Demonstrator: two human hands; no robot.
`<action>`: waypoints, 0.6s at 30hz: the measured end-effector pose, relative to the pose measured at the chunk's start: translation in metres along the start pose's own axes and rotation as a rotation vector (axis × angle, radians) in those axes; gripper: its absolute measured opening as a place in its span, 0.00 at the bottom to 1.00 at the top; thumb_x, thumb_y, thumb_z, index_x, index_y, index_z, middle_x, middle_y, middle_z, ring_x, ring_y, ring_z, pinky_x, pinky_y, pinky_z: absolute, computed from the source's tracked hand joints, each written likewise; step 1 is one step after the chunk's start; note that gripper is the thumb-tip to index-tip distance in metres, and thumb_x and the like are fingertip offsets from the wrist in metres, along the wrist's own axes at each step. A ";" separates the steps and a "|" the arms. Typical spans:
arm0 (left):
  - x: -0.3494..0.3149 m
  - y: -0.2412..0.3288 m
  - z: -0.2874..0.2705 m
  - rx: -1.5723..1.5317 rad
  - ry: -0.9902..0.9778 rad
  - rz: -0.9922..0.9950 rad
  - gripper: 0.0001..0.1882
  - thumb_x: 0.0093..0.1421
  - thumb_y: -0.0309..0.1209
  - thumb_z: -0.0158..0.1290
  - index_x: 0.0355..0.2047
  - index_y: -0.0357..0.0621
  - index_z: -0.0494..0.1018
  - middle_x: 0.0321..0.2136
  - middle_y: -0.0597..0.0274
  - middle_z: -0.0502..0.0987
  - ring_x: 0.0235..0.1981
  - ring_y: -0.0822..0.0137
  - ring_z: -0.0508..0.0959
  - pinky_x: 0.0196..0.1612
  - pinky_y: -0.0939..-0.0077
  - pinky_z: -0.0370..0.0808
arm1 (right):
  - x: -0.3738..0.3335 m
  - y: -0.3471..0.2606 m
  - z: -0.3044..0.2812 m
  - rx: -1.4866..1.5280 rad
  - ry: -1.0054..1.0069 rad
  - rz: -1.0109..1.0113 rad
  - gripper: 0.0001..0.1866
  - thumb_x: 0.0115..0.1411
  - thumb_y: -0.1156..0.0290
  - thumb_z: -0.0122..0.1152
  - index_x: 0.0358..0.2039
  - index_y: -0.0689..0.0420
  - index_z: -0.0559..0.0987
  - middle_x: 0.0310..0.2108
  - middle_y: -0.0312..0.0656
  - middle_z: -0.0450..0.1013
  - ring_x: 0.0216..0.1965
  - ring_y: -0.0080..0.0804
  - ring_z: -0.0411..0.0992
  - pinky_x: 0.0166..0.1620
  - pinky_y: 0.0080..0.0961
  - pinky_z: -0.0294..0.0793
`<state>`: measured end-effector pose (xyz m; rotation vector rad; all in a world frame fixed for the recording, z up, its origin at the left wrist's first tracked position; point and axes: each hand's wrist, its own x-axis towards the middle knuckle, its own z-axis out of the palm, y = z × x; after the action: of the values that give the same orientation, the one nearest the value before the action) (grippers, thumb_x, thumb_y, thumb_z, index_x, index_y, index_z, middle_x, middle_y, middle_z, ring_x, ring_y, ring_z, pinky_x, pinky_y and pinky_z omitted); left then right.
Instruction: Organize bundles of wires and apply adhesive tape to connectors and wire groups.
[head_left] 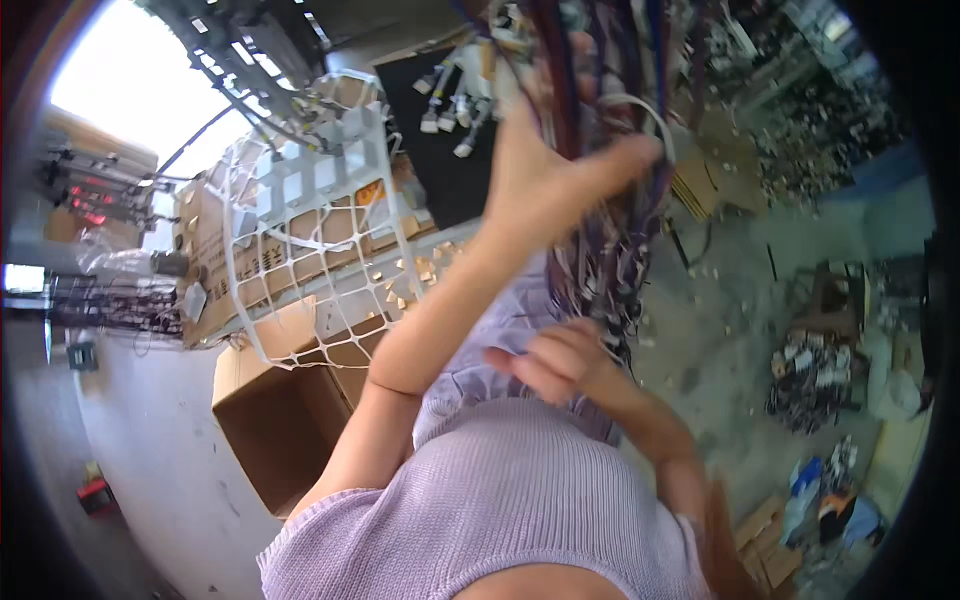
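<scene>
A thick hanging bundle of dark purple, red and blue wires (572,95) comes down in front of me. My left hand (545,175) is raised to it, thumb laid across the front and the other fingers reaching up among the wires, partly hidden. A white looped strip (655,112), like a cable tie, curves around the bundle beside that thumb. Lower down, near the wires' loose ends (605,285), my right hand (555,362) is in front of my body with bent fingers. Motion smears it, and I see nothing clearly held in it.
At left, a white mesh rack (320,235) holds grey boxes, above an open cardboard box (285,430). White connectors (450,105) lie on a black surface (410,80). Piles of parts (815,375) and colourful scraps (840,505) cover the floor at right.
</scene>
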<state>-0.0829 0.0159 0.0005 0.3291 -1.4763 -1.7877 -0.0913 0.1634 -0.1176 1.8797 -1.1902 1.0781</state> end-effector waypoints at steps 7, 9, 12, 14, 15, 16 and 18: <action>-0.028 -0.039 0.043 0.153 0.150 0.232 0.35 0.53 0.34 0.56 0.57 0.33 0.55 0.60 0.46 0.54 0.62 0.49 0.52 0.64 0.61 0.46 | 0.013 0.061 -0.027 -0.101 0.068 1.033 0.73 0.31 0.48 0.78 0.67 0.61 0.38 0.65 0.58 0.48 0.67 0.56 0.43 0.65 0.52 0.39; -0.021 -0.027 0.029 0.276 -0.040 0.385 0.45 0.54 0.36 0.53 0.64 0.31 0.42 0.65 0.45 0.46 0.67 0.50 0.45 0.67 0.63 0.40 | 0.020 0.072 -0.027 0.216 0.124 1.033 0.65 0.32 0.55 0.77 0.65 0.61 0.47 0.61 0.57 0.53 0.63 0.57 0.50 0.64 0.48 0.47; 0.017 0.031 -0.019 0.192 0.452 0.601 0.37 0.58 0.32 0.48 0.64 0.36 0.46 0.64 0.52 0.49 0.66 0.57 0.48 0.67 0.67 0.42 | 0.031 0.073 -0.034 0.281 -0.123 1.022 0.42 0.37 0.65 0.71 0.54 0.61 0.65 0.48 0.55 0.65 0.52 0.55 0.62 0.55 0.44 0.60; 0.055 0.096 -0.074 0.491 0.652 0.953 0.32 0.62 0.33 0.45 0.63 0.36 0.49 0.63 0.52 0.50 0.66 0.57 0.49 0.67 0.66 0.43 | 0.037 0.067 -0.040 0.352 -0.179 0.962 0.28 0.36 0.70 0.68 0.41 0.61 0.72 0.35 0.52 0.67 0.42 0.54 0.65 0.47 0.41 0.65; 0.078 0.130 -0.102 0.803 0.852 0.991 0.32 0.62 0.33 0.47 0.62 0.34 0.49 0.62 0.48 0.50 0.65 0.55 0.49 0.67 0.63 0.45 | 0.039 0.066 -0.041 0.266 -0.253 0.888 0.31 0.35 0.69 0.68 0.44 0.60 0.71 0.37 0.51 0.67 0.42 0.53 0.65 0.48 0.41 0.65; 0.105 0.166 -0.132 0.873 0.890 1.030 0.33 0.61 0.32 0.50 0.61 0.32 0.50 0.61 0.46 0.50 0.65 0.54 0.48 0.66 0.61 0.46 | 0.039 0.063 -0.044 0.271 -0.243 0.889 0.31 0.35 0.69 0.68 0.44 0.60 0.71 0.38 0.51 0.66 0.42 0.53 0.65 0.48 0.41 0.65; 0.151 0.230 -0.174 0.813 0.839 1.063 0.30 0.63 0.33 0.48 0.60 0.33 0.53 0.58 0.46 0.57 0.63 0.54 0.56 0.65 0.59 0.49 | 0.037 0.063 -0.045 0.180 -0.241 0.740 0.33 0.37 0.69 0.67 0.47 0.60 0.71 0.43 0.51 0.65 0.42 0.52 0.66 0.47 0.40 0.66</action>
<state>0.0186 -0.2194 0.2014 0.4777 -1.2541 -0.1032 -0.1536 0.1638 -0.0583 1.7640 -2.0861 1.3902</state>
